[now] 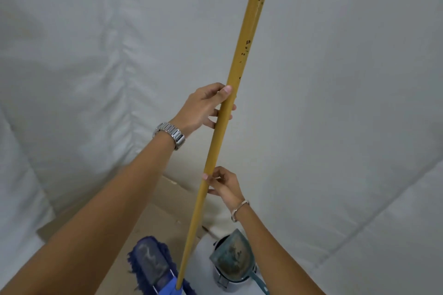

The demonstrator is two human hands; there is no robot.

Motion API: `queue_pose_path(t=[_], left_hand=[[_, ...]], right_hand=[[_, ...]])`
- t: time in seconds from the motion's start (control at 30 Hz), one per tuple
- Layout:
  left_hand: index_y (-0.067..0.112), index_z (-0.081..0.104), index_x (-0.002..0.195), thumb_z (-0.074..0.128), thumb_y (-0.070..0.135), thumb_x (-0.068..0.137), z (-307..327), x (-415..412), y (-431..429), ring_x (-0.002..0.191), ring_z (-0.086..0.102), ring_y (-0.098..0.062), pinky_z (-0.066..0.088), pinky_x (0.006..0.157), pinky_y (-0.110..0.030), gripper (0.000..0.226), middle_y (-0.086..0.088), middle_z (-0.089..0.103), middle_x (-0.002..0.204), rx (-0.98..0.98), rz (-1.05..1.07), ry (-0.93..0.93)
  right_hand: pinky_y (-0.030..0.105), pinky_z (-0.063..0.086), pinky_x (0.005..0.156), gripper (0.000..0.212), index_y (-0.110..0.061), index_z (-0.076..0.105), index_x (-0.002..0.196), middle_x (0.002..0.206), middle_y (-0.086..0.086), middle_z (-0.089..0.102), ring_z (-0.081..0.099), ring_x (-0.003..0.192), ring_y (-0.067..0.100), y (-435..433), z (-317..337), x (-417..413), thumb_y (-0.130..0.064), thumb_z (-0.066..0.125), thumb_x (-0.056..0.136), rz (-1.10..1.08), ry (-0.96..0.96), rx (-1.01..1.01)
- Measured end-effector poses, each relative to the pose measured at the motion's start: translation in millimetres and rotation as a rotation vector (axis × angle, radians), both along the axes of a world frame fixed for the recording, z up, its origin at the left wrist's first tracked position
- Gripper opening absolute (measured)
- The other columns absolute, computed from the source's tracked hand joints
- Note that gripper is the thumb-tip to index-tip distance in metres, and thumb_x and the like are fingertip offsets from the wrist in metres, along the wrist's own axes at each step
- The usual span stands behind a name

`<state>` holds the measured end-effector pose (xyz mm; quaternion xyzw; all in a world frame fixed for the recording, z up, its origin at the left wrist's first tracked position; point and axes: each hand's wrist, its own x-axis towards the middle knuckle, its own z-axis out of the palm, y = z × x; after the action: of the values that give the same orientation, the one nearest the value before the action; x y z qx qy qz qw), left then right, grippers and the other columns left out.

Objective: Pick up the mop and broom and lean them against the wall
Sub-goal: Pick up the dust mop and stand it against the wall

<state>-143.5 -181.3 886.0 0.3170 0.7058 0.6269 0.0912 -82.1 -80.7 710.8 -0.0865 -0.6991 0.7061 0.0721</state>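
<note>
— Where is the mop?
— The blue flat mop with a long yellow stick stands up by the white cloth-covered wall.
— And the hands?
— The left hand wraps the stick high up — the right hand pinches it lower.

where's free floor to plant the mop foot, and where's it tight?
Free: the cardboard-covered floor between the left forearm and the mop handle, up to the sheeted wall. Tight: right of the handle, where a dustpan rests on a bucket under the right hand. The blue mop head fills the patch at the handle's foot.
</note>
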Motion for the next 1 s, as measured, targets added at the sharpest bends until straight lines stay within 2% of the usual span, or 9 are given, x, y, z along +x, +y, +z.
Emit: queue_pose_path(t=[0.1,0.27,0.37,0.5,0.63,0.77,0.9,1.0], left_hand=[[0.011,0.059,0.105,0.045,0.039,0.092,0,-41,-39,0.079,0.070,-0.024,0.056,0.061,-0.035,0.034,-0.007,0.068,0.093,0.004,-0.007,0.001],[0.015,0.057,0.110,0.045,0.035,0.093,-4,-110,-98,0.080,0.070,-0.026,0.057,0.060,-0.036,0.029,-0.007,0.067,0.094,0.026,-0.071,0.001],[0.013,0.055,0.117,0.045,0.032,0.094,-11,-145,-115,0.081,0.070,-0.024,0.058,0.061,-0.036,0.032,-0.006,0.066,0.096,0.026,-0.108,0.001],[0.009,0.053,0.118,0.045,0.029,0.094,-26,-189,-126,0.084,0.069,-0.026,0.058,0.064,-0.038,0.032,-0.007,0.065,0.097,0.006,-0.152,-0.008],[0.008,0.053,0.118,0.045,0.026,0.094,-48,-235,-129,0.087,0.068,-0.026,0.058,0.072,-0.041,0.031,-0.005,0.065,0.096,-0.017,-0.184,-0.026],[0.012,0.055,0.115,0.045,0.026,0.094,-73,-286,-117,0.088,0.067,-0.023,0.058,0.073,-0.038,0.027,-0.006,0.065,0.098,-0.018,-0.152,-0.047],[0.016,0.057,0.114,0.045,0.026,0.093,-104,-346,-107,0.088,0.068,-0.017,0.058,0.075,-0.036,0.026,-0.003,0.066,0.098,-0.007,-0.113,-0.105],[0.018,0.057,0.114,0.045,0.026,0.093,-127,-392,-101,0.089,0.068,-0.015,0.058,0.076,-0.037,0.025,-0.001,0.067,0.098,-0.034,-0.122,-0.125]], right_hand=[[0.044,0.054,0.071,0.023,-0.020,0.057,0.068,0.072,0.004,0.061,0.059,0.071,0.027,-33,7,-47,-0.005,0.074,0.070,-0.029,0.066,0.066],[0.046,0.057,0.074,0.026,-0.004,0.063,0.084,0.077,0.013,0.063,0.061,0.075,0.032,-81,9,-119,0.001,0.077,0.063,-0.069,0.075,0.140],[0.051,0.056,0.078,0.032,-0.002,0.064,0.089,0.080,0.016,0.064,0.063,0.076,0.032,-96,4,-154,-0.001,0.080,0.060,-0.104,0.053,0.168],[0.051,0.056,0.080,0.033,0.002,0.064,0.091,0.082,0.016,0.064,0.063,0.077,0.030,-107,-8,-194,0.000,0.079,0.062,-0.138,0.022,0.194],[0.049,0.056,0.079,0.029,0.000,0.063,0.090,0.085,0.015,0.065,0.063,0.076,0.029,-111,-28,-235,0.000,0.077,0.064,-0.173,0.022,0.200],[0.044,0.057,0.079,0.027,-0.005,0.063,0.089,0.084,0.011,0.065,0.063,0.078,0.028,-104,-50,-288,-0.002,0.076,0.066,-0.169,-0.012,0.203],[0.037,0.058,0.077,0.024,-0.016,0.061,0.082,0.082,0.007,0.065,0.063,0.081,0.028,-95,-77,-347,-0.005,0.076,0.067,-0.141,-0.047,0.212],[0.026,0.058,0.072,0.026,-0.022,0.058,0.078,0.084,0.007,0.064,0.062,0.079,0.024,-92,-99,-391,-0.006,0.075,0.069,-0.121,-0.055,0.227]])
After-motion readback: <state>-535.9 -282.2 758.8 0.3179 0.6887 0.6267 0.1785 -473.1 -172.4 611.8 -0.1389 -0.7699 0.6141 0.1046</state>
